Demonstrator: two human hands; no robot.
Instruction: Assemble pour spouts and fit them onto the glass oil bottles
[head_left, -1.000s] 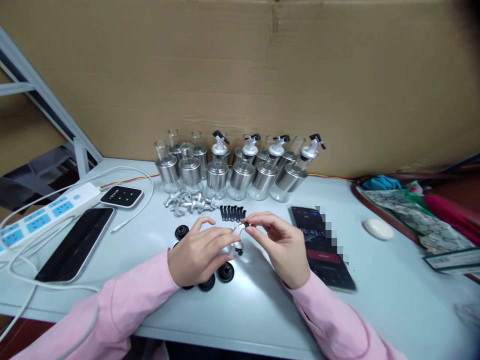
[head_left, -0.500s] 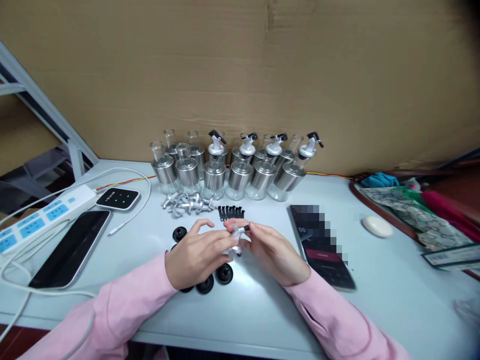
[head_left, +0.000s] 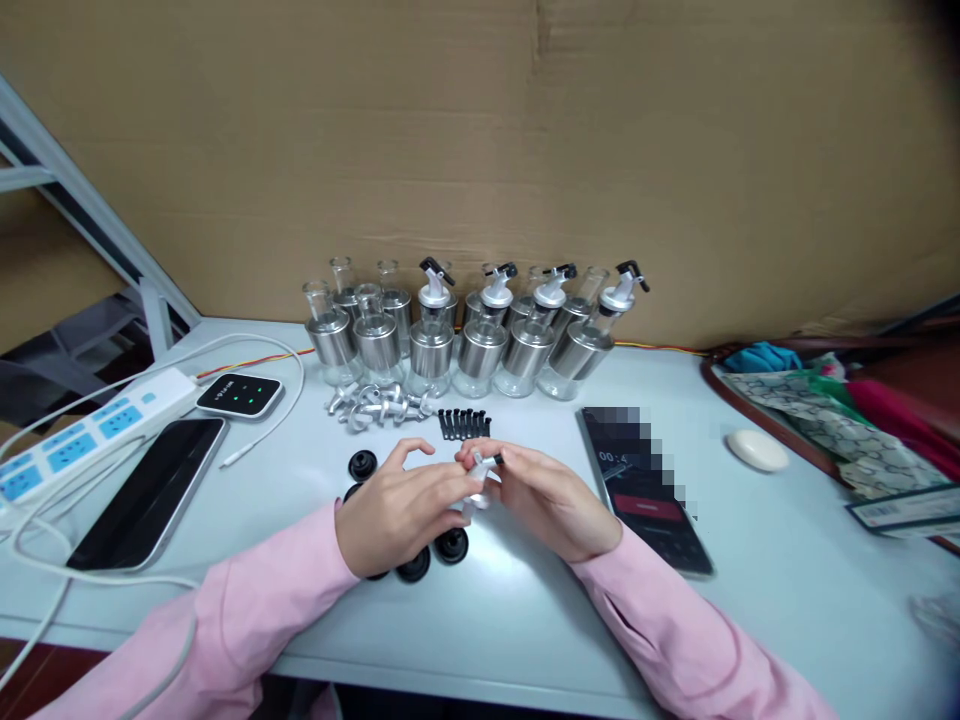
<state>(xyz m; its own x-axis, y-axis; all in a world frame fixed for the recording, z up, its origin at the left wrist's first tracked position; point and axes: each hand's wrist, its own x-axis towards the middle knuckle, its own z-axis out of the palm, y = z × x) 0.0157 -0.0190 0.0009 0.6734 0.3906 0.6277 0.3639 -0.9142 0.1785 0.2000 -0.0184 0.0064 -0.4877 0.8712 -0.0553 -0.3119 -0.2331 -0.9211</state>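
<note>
Between my two hands is a silver bottle pourer spout (head_left: pixel 480 492), its lower part partly covered by fingers. My left hand (head_left: pixel 409 508) is closed around its left side, index finger raised. My right hand (head_left: pixel 551 495) pinches a small black cap (head_left: pixel 493 460) at the spout's tip. Just beyond my fingers, several black caps (head_left: pixel 465 424) lie in a row. Loose silver pourer spouts (head_left: pixel 379 408) are heaped to their left. Round black stoppers (head_left: pixel 452 545) lie under and around my left hand, some of them hidden.
Glass bottles with steel sleeves (head_left: pixel 379 345) stand in rows at the back, several topped with pourers (head_left: pixel 551 292). A phone (head_left: pixel 645 500) lies at right beside a white oval object (head_left: pixel 757 450). At left are another phone (head_left: pixel 150 495), a power strip (head_left: pixel 97 430) and cables.
Both hands keep nearly the same hold on the pourer spout. The whole view has shifted slightly; nothing on the table has visibly moved.
</note>
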